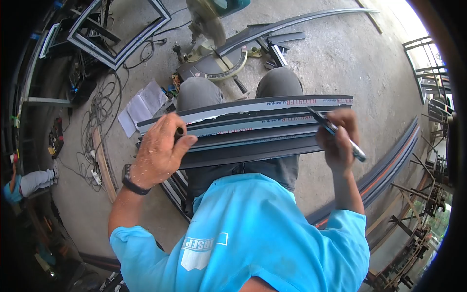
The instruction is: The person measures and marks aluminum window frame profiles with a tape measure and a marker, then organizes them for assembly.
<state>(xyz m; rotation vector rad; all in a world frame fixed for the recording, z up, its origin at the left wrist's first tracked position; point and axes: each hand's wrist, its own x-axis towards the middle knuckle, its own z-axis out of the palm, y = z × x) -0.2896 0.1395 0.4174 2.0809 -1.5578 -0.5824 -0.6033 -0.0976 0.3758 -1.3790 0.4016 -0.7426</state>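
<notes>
Concrete floor (331, 63) is seen around. On the lap (288, 170), several aluminium profiles (253, 147) are laid crosswise. Near their left end, a small round piece (180, 131) is pinched by the fingers of the left hand (163, 146); over their right end, a pen-like tool (325, 122) is gripped by the right hand (340, 141). Tool work on them seems in hand; next, a steady hold is probably called for. Beyond the knees (279, 83), a mitre saw (214, 65) is placed.

- Alu. profiles (253, 154), ctr: dk matt metal
- Pen-like tool (332, 128), ctr R: glossy
- T-shirt (258, 214), btm ctr: matt cloth
- Floor (335, 53), upper R: rough concrete
- Sheets (146, 104), upper L: paper
- Plank (104, 168), L: wood
</notes>
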